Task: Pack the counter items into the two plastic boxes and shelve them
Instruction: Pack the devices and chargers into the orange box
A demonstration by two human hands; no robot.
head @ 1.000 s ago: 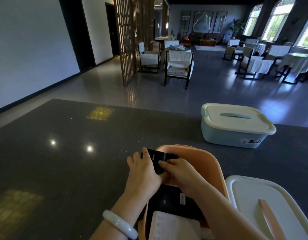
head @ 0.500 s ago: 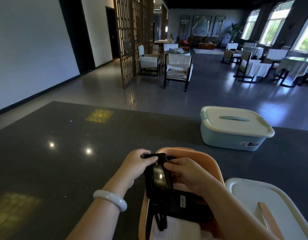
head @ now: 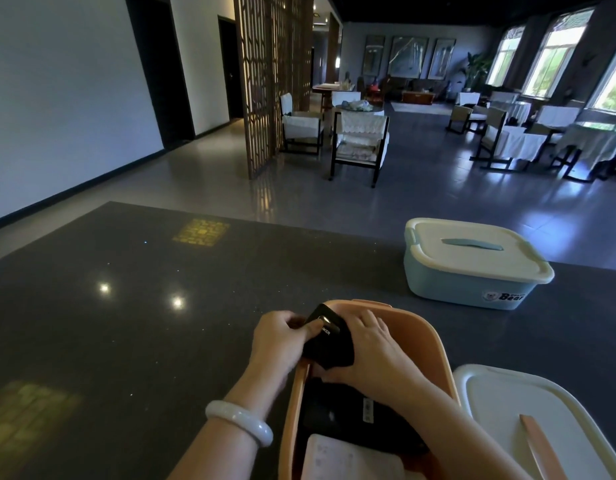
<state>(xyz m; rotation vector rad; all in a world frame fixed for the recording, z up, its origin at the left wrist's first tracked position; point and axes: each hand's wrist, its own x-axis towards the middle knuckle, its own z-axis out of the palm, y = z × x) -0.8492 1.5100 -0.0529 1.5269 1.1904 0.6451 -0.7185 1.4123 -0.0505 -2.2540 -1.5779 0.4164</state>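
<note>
An open orange plastic box [head: 420, 327] stands on the dark counter [head: 126, 323] right in front of me. Both hands hold a black device [head: 329, 341] over the box's far left corner: my left hand [head: 278, 341] grips its left end, my right hand [head: 368, 348] presses on its right side. Inside the box lie a black pouch [head: 348, 414] and a white flat item [head: 344, 459]. The box's white lid [head: 528, 420] with an orange handle lies to the right. A blue box [head: 469, 289] with its white lid on stands farther back right.
The counter's far edge runs behind the blue box. Beyond it is an open floor with chairs [head: 360, 147], a wooden lattice screen [head: 265, 81] and cloth-covered tables [head: 576, 143] near the windows. A white bangle [head: 237, 420] circles my left wrist.
The black device has gone from upright in both hands to tilted lower over the box's far left corner. My left hand moved right onto it.
</note>
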